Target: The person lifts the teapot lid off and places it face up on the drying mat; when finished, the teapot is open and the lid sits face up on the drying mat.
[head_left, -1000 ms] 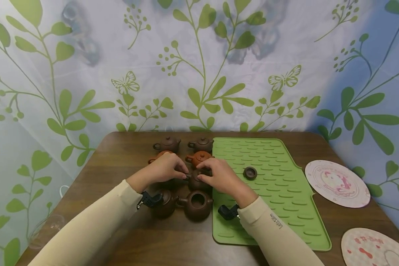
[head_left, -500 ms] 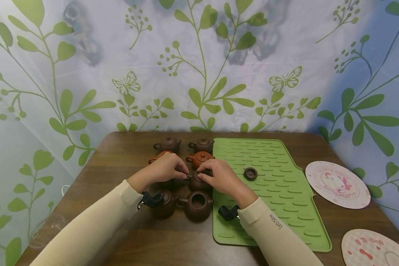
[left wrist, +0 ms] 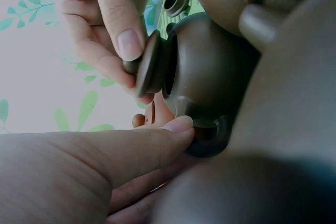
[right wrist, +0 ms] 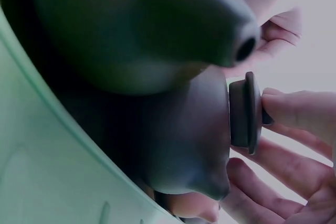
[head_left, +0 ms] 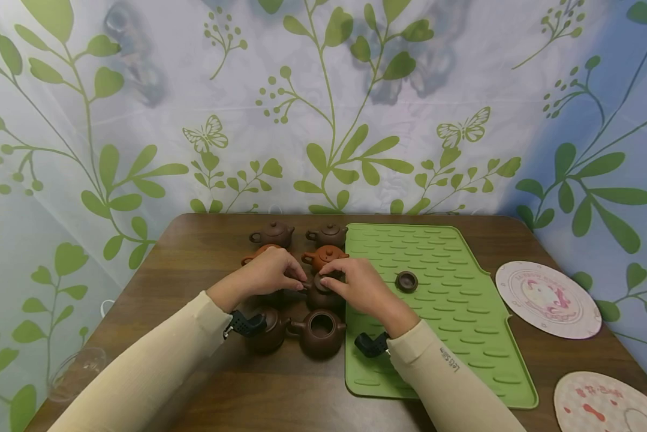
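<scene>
My right hand (head_left: pixel 358 285) pinches the knob of a dark brown teapot lid (left wrist: pixel 150 65). The lid is raised just off its teapot (left wrist: pixel 210 66), with its inner collar showing at the mouth in the right wrist view. On the other side, my left hand (head_left: pixel 269 274) pinches that teapot's handle (left wrist: pixel 212 142) between thumb and fingers. Directly in front sits a lidless dark teapot (head_left: pixel 321 337), its round opening facing up. A small dark lid (head_left: pixel 406 281) lies upside down on the green mat (head_left: pixel 442 336).
Two dark teapots stand at the back, one at left (head_left: pixel 276 233) and one at right (head_left: pixel 328 234). Orange teapot (head_left: pixel 325 257) and another partly hidden orange one sit behind my hands. A dark teapot (head_left: pixel 266 330) is below my left wrist. Two round placemats (head_left: pixel 548 299) lie at right.
My right hand has lifted the lid slightly from the teapot, where it sat before. The left hand stays at the handle.
</scene>
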`<control>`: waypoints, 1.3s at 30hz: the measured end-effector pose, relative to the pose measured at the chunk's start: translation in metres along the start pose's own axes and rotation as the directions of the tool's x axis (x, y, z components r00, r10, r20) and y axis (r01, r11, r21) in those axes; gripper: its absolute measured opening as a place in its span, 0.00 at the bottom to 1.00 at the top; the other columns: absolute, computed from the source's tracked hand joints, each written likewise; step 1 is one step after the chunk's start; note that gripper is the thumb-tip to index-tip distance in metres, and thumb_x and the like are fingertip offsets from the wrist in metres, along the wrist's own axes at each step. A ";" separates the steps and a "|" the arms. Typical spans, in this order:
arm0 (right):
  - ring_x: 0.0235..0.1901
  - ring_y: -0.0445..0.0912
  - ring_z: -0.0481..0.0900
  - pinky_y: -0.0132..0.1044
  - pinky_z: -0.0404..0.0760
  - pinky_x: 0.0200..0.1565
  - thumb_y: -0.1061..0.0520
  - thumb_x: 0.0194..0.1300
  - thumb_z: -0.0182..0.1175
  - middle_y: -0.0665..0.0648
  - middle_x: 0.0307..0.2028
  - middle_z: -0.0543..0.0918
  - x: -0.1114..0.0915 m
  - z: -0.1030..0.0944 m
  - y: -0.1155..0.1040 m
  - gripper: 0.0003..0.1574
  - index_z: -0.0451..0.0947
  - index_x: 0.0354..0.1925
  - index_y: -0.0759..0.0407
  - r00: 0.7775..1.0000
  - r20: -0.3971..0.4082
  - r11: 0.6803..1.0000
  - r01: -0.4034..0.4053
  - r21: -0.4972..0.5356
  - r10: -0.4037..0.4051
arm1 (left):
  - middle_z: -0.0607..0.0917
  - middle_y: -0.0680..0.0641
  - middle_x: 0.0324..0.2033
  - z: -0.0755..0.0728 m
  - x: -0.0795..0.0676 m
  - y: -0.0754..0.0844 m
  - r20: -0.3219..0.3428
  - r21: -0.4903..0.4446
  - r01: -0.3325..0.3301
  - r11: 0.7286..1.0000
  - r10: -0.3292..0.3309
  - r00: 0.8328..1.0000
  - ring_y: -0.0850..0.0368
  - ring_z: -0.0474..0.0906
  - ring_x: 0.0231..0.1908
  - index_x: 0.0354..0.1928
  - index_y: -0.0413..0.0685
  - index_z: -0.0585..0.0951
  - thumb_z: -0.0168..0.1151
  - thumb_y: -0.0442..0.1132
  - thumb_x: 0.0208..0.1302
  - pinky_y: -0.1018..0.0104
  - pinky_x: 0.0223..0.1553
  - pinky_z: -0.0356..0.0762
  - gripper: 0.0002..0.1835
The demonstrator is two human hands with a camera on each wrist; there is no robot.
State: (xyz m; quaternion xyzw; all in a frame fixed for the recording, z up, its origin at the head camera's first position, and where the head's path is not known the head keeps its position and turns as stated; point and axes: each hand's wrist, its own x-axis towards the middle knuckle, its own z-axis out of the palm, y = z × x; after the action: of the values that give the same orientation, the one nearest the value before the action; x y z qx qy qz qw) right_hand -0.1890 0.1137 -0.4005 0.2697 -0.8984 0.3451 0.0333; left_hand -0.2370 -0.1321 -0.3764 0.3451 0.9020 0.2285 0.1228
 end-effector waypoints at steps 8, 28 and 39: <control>0.48 0.47 0.85 0.46 0.84 0.48 0.56 0.74 0.69 0.51 0.50 0.88 0.000 -0.003 0.000 0.11 0.88 0.53 0.54 0.999 -0.034 1.000 0.023 0.013 -0.023 | 0.90 0.59 0.35 -0.002 0.000 0.001 0.001 -0.014 0.001 1.000 -0.001 1.000 0.67 0.85 0.36 0.42 0.50 0.94 0.77 0.37 0.65 0.64 0.41 0.84 0.05; 0.49 0.49 0.86 0.45 0.85 0.47 0.61 0.76 0.65 0.51 0.57 0.85 -0.001 -0.010 0.000 0.20 0.83 0.63 0.53 0.998 -0.059 0.990 -0.001 0.144 0.009 | 0.90 0.60 0.35 -0.002 0.000 0.000 0.008 -0.010 0.000 1.000 0.000 1.000 0.67 0.85 0.36 0.42 0.50 0.94 0.77 0.37 0.66 0.64 0.41 0.84 0.05; 0.46 0.45 0.83 0.44 0.85 0.46 0.63 0.76 0.65 0.52 0.56 0.83 -0.002 -0.010 0.002 0.19 0.87 0.60 0.49 0.998 -0.068 0.991 0.015 0.132 -0.006 | 0.90 0.59 0.35 -0.002 -0.001 0.004 0.020 -0.019 0.013 1.000 -0.012 1.000 0.66 0.85 0.36 0.42 0.49 0.94 0.77 0.37 0.66 0.63 0.41 0.85 0.05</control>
State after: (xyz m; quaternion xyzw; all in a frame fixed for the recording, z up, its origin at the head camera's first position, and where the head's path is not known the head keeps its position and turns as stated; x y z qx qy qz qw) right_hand -0.1900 0.1221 -0.3945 0.2641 -0.8704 0.4128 0.0475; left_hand -0.2345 -0.1312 -0.3723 0.3405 0.9007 0.2328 0.1365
